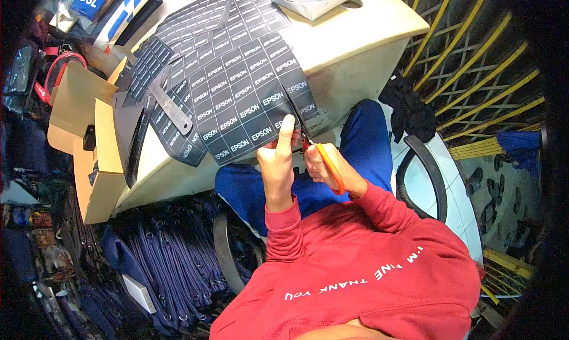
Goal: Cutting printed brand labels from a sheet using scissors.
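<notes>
My left hand (277,162) grips the near edge of a black sheet (237,97) printed with rows of white-lined labels, its thumb on top. In my right hand (335,167) is a pair of scissors (331,171) with orange handles. The blades reach up into the sheet along a line between label columns, just right of my left thumb. A strip of the sheet hangs to the right of the blades. More printed black sheets (192,23) lie beneath and behind it on the table. A metal ruler (170,107) rests on the sheets to the left.
A white box (311,7) with small dark pieces stands at the back of the pale table (379,29). An open cardboard box (105,183) is at the table's left end. Dark blue straps (172,263) hang below left. Curved chair arms (437,186) flank me; a yellow lattice gate (474,55) stands at right.
</notes>
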A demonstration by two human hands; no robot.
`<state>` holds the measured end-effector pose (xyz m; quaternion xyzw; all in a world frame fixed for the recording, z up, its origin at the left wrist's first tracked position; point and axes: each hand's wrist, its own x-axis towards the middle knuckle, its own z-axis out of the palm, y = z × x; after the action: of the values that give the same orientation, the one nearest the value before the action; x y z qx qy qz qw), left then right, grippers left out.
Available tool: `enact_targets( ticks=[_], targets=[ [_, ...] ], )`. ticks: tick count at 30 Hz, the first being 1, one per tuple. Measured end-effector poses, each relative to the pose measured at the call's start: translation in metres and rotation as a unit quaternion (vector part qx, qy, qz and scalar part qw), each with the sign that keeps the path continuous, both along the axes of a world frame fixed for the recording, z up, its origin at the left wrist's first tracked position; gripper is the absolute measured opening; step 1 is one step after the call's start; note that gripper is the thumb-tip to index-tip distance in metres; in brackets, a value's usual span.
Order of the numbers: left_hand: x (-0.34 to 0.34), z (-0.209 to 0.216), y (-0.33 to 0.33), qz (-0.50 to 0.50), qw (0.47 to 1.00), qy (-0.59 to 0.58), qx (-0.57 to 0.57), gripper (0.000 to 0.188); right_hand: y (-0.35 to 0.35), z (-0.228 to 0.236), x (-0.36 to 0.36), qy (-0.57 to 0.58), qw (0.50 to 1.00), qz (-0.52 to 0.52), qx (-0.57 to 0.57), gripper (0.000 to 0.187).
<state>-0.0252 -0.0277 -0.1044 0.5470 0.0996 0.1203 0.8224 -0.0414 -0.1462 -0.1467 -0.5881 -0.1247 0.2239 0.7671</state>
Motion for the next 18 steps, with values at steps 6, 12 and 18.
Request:
enact_targets(
  ticks=[6, 12, 18],
  targets=[
    [-0.0010, -0.0006, -0.0003, 0.009, 1.000, 0.008, -0.001, 0.012, -0.0004, 0.0025, -0.0016, 0.012, 1.000, -0.007, -0.008, 0.049],
    [-0.0004, -0.0033, -0.0001, 0.000, 1.000, 0.009, -0.005, 0.014, 0.0003, 0.0021, -0.0033, 0.004, 1.000, -0.019, -0.024, 0.050],
    [-0.0011, -0.0036, -0.0009, 0.015, 0.999, 0.029, -0.003, 0.014, 0.0001, 0.0042, -0.0038, -0.027, 0.998, -0.036, -0.050, 0.051]
  ],
)
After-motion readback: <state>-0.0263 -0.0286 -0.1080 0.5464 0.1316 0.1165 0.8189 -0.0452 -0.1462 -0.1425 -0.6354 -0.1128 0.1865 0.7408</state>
